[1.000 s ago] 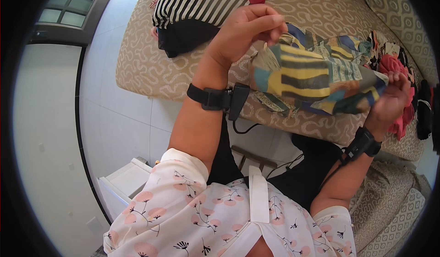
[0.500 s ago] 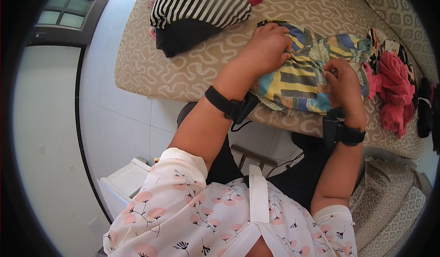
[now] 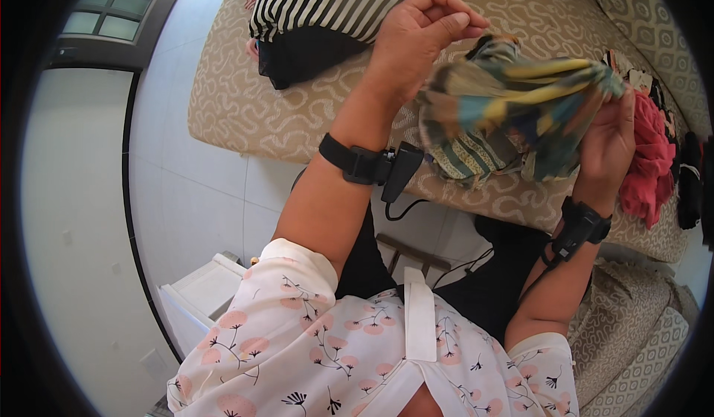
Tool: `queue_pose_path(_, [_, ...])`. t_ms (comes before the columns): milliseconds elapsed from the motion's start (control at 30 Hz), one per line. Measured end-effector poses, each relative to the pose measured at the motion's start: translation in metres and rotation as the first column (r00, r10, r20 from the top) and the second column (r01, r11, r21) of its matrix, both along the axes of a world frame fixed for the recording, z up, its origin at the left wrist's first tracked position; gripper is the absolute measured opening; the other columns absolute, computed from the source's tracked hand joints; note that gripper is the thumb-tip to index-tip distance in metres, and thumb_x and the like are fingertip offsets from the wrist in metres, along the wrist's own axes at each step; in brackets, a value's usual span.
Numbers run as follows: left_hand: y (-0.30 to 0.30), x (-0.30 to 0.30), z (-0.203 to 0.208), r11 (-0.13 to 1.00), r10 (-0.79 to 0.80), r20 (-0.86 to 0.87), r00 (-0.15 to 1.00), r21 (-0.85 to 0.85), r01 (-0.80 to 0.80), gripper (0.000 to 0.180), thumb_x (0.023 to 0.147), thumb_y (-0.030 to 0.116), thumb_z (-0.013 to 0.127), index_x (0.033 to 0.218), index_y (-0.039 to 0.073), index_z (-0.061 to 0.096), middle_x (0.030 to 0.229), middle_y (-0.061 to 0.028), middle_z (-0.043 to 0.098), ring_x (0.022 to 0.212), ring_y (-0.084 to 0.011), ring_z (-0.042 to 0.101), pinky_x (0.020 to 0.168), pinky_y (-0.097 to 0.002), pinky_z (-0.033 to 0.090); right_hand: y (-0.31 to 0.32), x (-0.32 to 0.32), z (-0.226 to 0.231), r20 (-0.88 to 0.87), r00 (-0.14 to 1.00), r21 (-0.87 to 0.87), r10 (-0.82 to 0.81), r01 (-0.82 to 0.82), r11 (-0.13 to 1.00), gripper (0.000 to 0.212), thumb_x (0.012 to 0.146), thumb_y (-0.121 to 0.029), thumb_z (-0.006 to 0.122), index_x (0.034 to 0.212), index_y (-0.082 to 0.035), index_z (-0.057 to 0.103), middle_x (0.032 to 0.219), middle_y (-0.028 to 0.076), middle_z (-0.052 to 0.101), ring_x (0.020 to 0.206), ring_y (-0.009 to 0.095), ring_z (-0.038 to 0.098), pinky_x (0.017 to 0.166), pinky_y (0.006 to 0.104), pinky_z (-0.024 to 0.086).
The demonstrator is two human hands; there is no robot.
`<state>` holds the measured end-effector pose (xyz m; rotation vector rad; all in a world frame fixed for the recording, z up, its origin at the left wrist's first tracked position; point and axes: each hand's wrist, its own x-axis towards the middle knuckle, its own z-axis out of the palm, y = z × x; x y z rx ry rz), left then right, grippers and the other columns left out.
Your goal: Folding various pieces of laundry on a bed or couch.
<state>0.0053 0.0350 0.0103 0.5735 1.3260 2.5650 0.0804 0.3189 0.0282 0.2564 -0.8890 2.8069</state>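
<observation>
A yellow, blue and grey patterned garment (image 3: 513,97) hangs bunched and blurred by motion, partly lifted above the couch seat. My right hand (image 3: 611,138) pinches its upper right corner between thumb and fingers. To the upper left of the cloth is my left hand (image 3: 424,38), with thumb and fingers brought together; whether any fabric is between the fingertips I cannot make out. Under the lifted part, a lower portion of the cloth with a green and cream patterned band rests on the seat near its front edge. Both wrists wear black straps with small devices.
The patterned beige couch seat (image 3: 245,112) spans the far side. On it, a pile with a black-and-white striped cloth (image 3: 320,4) and a black cloth (image 3: 305,53) lies at left. Pink clothing (image 3: 647,160) lies at right. A white box (image 3: 204,287) stands on the tiled floor.
The garment, spread on the seat before, is now gathered and partly raised. My left hand has come off it, moving up and left; my right hand has moved right with its corner.
</observation>
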Motion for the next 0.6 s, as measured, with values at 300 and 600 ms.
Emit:
queue_pose_path(300, [0.006, 0.007, -0.010, 0.767, 0.021, 0.011, 1.000, -0.642, -0.009, 0.023, 0.091, 0.015, 0.066, 0.111, 0.004, 0.063, 0.104, -0.0056, 0.068, 0.102, -0.0141, 0.062, 0.089, -0.0280, 0.049, -0.006, -0.006, 0.001, -0.054, 0.913, 0.963, -0.404, 0.155, 0.220, 0.030, 0.090, -0.008, 0.062, 0.120, -0.005, 0.060, 0.118, 0.007, 0.063, 0.104, 0.017, 0.060, 0.088, 0.0268, 0.046])
queue_pose_path(600, [0.014, 0.014, -0.010, 0.692, -0.196, 0.103, 0.975, -0.690, 0.212, 0.022, 0.088, 0.013, 0.070, 0.109, 0.007, 0.065, 0.099, -0.0007, 0.066, 0.094, -0.0091, 0.060, 0.081, -0.0244, 0.048, -0.032, 0.006, -0.025, 0.013, 0.987, 0.937, -0.158, -0.067, -0.342, 0.017, 0.084, -0.008, 0.066, 0.098, -0.002, 0.060, 0.084, 0.011, 0.062, 0.077, 0.023, 0.062, 0.072, 0.0334, 0.049])
